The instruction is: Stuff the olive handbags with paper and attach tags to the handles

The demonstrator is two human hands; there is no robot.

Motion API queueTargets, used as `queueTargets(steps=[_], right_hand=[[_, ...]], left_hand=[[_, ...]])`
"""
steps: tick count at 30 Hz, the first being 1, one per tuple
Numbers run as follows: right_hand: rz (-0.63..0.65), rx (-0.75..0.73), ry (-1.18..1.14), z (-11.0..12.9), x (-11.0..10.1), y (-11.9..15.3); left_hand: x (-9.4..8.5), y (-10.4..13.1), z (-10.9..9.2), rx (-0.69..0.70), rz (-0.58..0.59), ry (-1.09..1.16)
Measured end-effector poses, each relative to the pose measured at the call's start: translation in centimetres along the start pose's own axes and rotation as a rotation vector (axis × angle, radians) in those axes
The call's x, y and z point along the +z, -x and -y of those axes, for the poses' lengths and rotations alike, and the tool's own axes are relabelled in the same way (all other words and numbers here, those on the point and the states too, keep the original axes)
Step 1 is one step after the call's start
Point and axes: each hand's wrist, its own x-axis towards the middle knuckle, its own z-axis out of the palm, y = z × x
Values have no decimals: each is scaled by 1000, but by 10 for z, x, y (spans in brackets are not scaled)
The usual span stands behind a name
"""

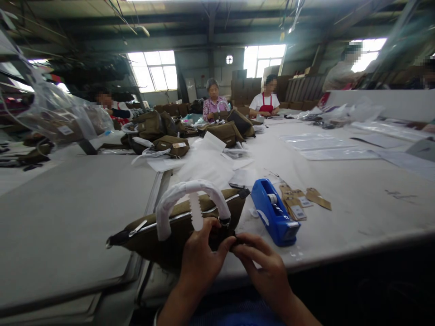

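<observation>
The head view is showing an olive-brown zippered handbag (176, 237) lying at the lower center of the frame, its white-wrapped handles (165, 217) arching above the zipper. The left hand (200, 253) is pressing at the bag's near right side, below the handle's right end, its thumb and fingers bending around a small dark part too shadowed to identify. The right hand (261, 258) is meeting it there, its fingertips pinching inward near the left thumb. A blue tape dispenser (272, 213) is standing just right of the bag, and brown hang tags (294, 203) are lying beyond it on the white worktable (356, 203). Other olive-brown bags (149, 127) are piling up at upper left-center, before seated people (214, 102).
</observation>
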Motion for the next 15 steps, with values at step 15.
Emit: queueTargets(steps=[15], right_hand=[[153,346,-213,7,-2,-7]], left_hand=[[-19,-14,4,-116,244,348]])
